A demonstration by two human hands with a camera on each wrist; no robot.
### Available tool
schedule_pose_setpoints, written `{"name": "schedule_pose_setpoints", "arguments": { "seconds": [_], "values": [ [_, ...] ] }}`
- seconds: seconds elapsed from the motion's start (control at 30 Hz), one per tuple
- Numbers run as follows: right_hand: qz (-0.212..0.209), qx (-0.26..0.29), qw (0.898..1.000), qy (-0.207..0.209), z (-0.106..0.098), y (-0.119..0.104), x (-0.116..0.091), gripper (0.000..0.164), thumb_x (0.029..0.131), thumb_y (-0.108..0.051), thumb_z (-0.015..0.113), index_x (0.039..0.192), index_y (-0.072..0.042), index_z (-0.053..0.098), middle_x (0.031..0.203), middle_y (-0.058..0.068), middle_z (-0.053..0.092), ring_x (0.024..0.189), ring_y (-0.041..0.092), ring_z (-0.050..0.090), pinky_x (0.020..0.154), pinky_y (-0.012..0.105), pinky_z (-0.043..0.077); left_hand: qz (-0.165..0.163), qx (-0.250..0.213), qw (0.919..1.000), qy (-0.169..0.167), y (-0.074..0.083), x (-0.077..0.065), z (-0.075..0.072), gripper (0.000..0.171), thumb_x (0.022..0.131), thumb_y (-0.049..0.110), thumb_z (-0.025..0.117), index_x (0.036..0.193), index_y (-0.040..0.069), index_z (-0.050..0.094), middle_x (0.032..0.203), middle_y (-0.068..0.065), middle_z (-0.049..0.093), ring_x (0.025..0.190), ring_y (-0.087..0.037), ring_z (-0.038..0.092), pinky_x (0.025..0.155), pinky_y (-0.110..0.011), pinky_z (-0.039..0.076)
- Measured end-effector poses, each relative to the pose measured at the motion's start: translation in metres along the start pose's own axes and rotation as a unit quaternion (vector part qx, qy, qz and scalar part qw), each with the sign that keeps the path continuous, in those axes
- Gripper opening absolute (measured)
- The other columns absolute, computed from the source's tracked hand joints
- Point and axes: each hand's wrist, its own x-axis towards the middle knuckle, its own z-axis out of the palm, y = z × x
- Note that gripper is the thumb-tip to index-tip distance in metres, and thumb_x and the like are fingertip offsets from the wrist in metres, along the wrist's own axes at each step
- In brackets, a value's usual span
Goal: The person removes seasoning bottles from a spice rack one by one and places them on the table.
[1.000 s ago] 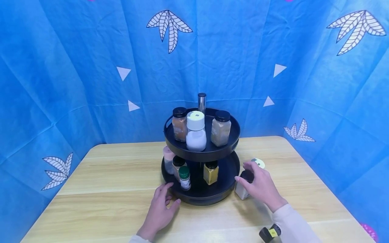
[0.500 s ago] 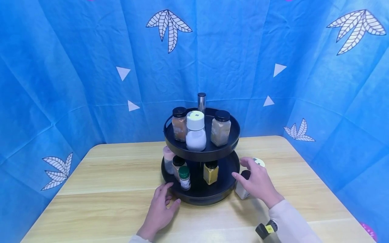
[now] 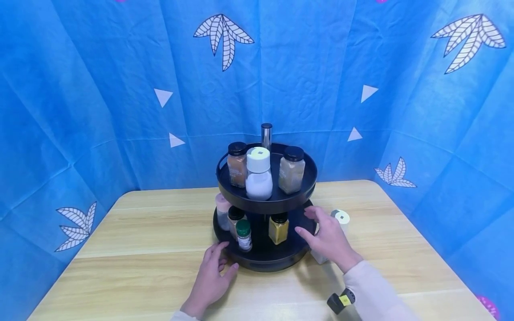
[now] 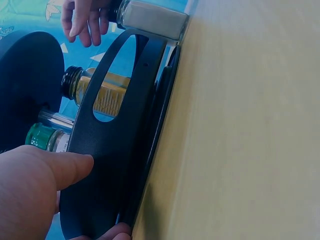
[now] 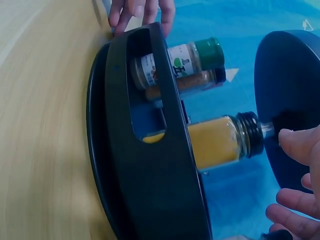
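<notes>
A black two-tier turntable organizer [image 3: 265, 266] stands on the table. My left hand [image 3: 209, 281] rests against the lower tray's left front rim; its thumb [image 4: 70, 169] lies by the outer wall in the left wrist view. My right hand [image 3: 331, 238], fingers spread and holding nothing, hovers over the lower tray's right edge. Closest to its thumb is a square jar of yellow spice [image 3: 278, 231] with a black lid. A green-capped spice jar [image 3: 244, 240], a black-lidded jar [image 3: 233, 225] and a pink-capped bottle [image 3: 222, 211] stand left on that tray.
The upper tray [image 3: 265, 206] carries a white-capped bottle [image 3: 259, 185], a reddish-brown spice jar [image 3: 237, 167] and a beige spice jar [image 3: 292, 174]. On the table, right of the organizer, a jar of pale powder [image 4: 155, 20] and another white-capped bottle [image 3: 341, 217] stand partly behind my right hand.
My right hand has moved left, from over the pale-powder jar on the table to over the lower tray's edge, without taking that jar. The left hand stays in place.
</notes>
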Motion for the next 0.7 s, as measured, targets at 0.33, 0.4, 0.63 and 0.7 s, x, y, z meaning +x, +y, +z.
{"name": "schedule_pose_setpoints", "arguments": {
  "seconds": [0.33, 0.4, 0.63, 0.7],
  "values": [
    [-0.008, -0.001, 1.000, -0.002, 0.010, -0.005, 0.005, 0.047, 0.078, -0.026, 0.077, 0.113, -0.003, 0.055, 0.105, 0.017, 0.070, 0.098, 0.029, 0.065, 0.085, 0.050, 0.054, -0.011, 0.000, 0.9999, -0.005, -0.001, 0.000, 0.000, 0.063, 0.084, 0.015, 0.070, 0.139, 0.006, 0.040, 0.142, -0.024, 0.034, 0.106, -0.032, 0.058, 0.091, -0.042, 0.053],
    [-0.008, 0.000, 1.000, -0.004, 0.011, -0.007, 0.005, 0.047, 0.078, -0.026, 0.076, 0.113, -0.003, 0.054, 0.105, 0.017, 0.070, 0.098, 0.029, 0.065, 0.085, 0.050, 0.054, -0.012, -0.001, 0.9999, -0.005, -0.001, 0.000, 0.000, 0.063, 0.084, 0.015, 0.070, 0.139, 0.006, 0.040, 0.142, -0.025, 0.034, 0.106, -0.032, 0.058, 0.091, -0.042, 0.053],
    [-0.021, 0.000, 1.000, 0.002, 0.016, -0.012, 0.010, 0.045, 0.076, -0.026, 0.078, 0.107, -0.002, 0.056, 0.103, 0.017, 0.070, 0.095, 0.028, 0.066, 0.084, 0.048, 0.055, -0.013, 0.000, 0.9999, -0.007, -0.002, 0.001, 0.000, 0.063, 0.084, 0.016, 0.069, 0.139, 0.006, 0.040, 0.142, -0.025, 0.033, 0.106, -0.032, 0.058, 0.091, -0.042, 0.053],
    [-0.026, -0.005, 1.000, 0.005, 0.017, -0.013, 0.011, 0.044, 0.075, -0.026, 0.078, 0.105, -0.002, 0.057, 0.102, 0.016, 0.070, 0.095, 0.027, 0.066, 0.083, 0.048, 0.055, -0.013, -0.001, 0.9999, -0.005, -0.002, 0.001, 0.000, 0.063, 0.084, 0.016, 0.070, 0.139, 0.007, 0.040, 0.142, -0.025, 0.034, 0.106, -0.032, 0.058, 0.091, -0.042, 0.053]
  ]
}}
